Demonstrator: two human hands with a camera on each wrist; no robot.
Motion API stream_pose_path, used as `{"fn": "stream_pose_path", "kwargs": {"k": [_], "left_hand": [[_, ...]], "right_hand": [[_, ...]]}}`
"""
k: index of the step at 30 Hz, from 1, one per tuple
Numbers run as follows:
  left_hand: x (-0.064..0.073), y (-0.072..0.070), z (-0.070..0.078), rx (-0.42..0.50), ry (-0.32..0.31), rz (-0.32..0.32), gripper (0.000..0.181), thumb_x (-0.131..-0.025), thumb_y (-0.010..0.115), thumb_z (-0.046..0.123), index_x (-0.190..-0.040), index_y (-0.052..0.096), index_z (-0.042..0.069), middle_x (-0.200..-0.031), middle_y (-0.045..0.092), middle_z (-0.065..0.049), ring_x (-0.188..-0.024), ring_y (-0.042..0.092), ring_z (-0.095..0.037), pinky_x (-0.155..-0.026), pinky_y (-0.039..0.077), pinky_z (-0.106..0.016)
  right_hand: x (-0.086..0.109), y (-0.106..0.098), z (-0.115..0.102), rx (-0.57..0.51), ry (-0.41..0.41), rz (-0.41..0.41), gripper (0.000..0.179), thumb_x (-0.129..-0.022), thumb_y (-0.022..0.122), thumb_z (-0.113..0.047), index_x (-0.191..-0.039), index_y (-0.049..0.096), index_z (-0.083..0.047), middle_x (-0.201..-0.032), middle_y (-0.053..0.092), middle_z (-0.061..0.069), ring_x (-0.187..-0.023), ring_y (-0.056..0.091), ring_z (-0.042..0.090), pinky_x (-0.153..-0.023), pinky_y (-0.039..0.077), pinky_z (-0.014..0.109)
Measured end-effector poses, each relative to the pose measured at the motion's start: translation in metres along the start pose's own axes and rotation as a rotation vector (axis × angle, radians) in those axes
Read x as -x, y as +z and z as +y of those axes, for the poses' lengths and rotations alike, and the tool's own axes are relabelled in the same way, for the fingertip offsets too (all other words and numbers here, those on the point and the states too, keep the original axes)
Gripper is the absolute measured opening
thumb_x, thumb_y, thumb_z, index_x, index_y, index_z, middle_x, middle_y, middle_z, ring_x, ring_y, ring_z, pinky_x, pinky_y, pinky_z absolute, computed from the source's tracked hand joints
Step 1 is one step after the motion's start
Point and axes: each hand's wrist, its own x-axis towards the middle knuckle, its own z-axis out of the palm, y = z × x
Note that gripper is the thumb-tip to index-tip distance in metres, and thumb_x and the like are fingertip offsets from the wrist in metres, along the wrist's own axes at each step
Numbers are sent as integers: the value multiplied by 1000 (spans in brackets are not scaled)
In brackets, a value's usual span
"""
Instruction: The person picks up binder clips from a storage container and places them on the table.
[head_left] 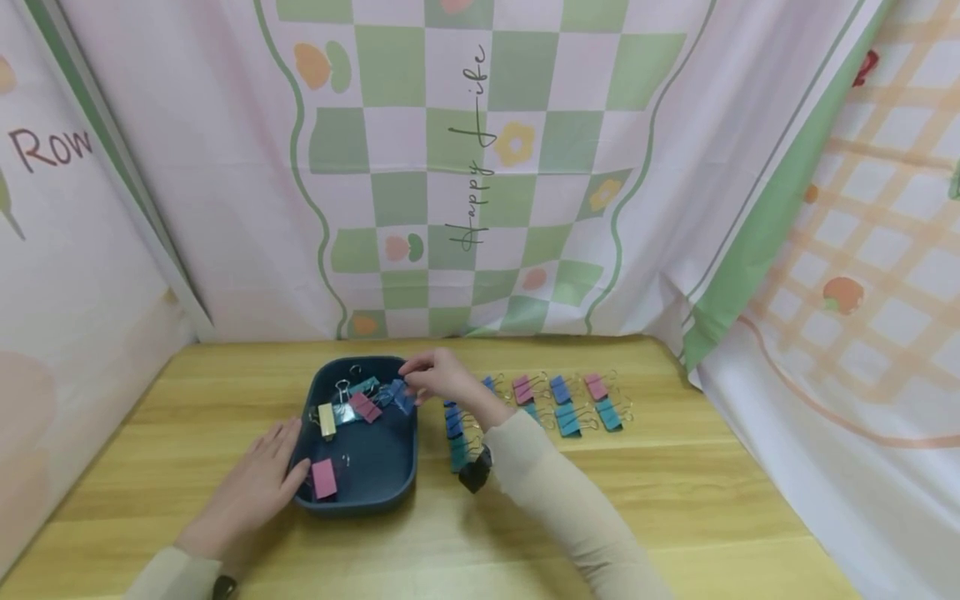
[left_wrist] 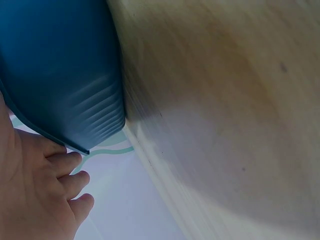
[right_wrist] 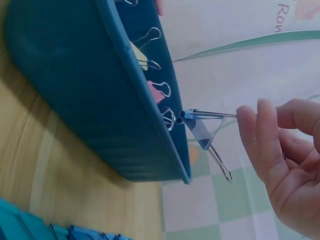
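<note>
A dark blue bin (head_left: 378, 500) holds several binder clips in pink, cream, teal and blue. My left hand (head_left: 251, 479) rests against its left side, with the thumb over the rim and the fingers along the outside. In the left wrist view those fingers (left_wrist: 75, 186) look loosely extended beside the rim. Over the far right rim, my right hand (head_left: 444, 377) pinches a wire handle of a blue binder clip (right_wrist: 202, 131). This clip hangs at the bin's rim, its other handle sticking out. Inside lie a pink clip (head_left: 324, 479) and a cream clip (head_left: 327, 421).
Right of the bin, more binder clips stand in rows on the wooden table (head_left: 600, 492), among them a pink clip (head_left: 522, 389) and a teal clip (head_left: 567, 421). My right forearm partly covers these rows. Patterned curtains (head_left: 480, 167) hang behind the table and at both sides.
</note>
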Motion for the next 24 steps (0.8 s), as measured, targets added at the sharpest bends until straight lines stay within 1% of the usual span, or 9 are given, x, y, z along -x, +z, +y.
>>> {"fn": "stream_pose_path", "kwargs": {"k": [4,8,12,15,22,24], "left_hand": [[0,0,0,-8,4,3,64,-97,43,33,-139,25,-12,-143,25,-28,-130,22,-46,-104,19,-56],[-1,1,0,-11,4,2,64,-97,42,34,-139,25,-12,-143,25,-28,-130,22,-46,-104,19,-56],[-1,0,0,-14,4,5,64,-97,43,33,-139,26,-12,-143,25,-29,-129,22,-46,-104,20,-56],[-1,0,0,-10,0,4,64,-97,43,33,-139,26,-12,-143,25,-29,-129,22,-46,-104,19,-56],[-1,0,0,2,-9,-4,64,-97,42,33,-139,24,-11,-143,24,-29,-130,20,-46,-104,18,-56],[-1,0,0,1,-5,-2,64,-97,42,34,-139,24,-12,-143,24,-29,-130,21,-46,-104,18,-56]], "right_hand": [[7,-10,2,-17,-30,11,23,-90,53,0,-108,60,11,-87,62,15,-70,64,20,-69,54,44],[15,-19,2,-27,-42,47,21,-89,54,0,-106,60,11,-87,63,17,-71,64,20,-71,54,45],[25,-28,1,-46,-44,73,19,-89,54,0,-104,61,10,-85,63,16,-70,64,20,-68,55,39],[33,-34,-2,-64,-47,85,19,-89,54,1,-104,60,11,-84,63,17,-69,64,20,-68,55,38],[47,-51,0,-86,-71,103,23,-91,53,0,-108,55,15,-85,61,17,-74,65,22,-77,51,48],[51,-56,2,-95,-71,110,21,-91,53,0,-107,56,14,-84,61,17,-74,64,22,-77,51,48]]}}
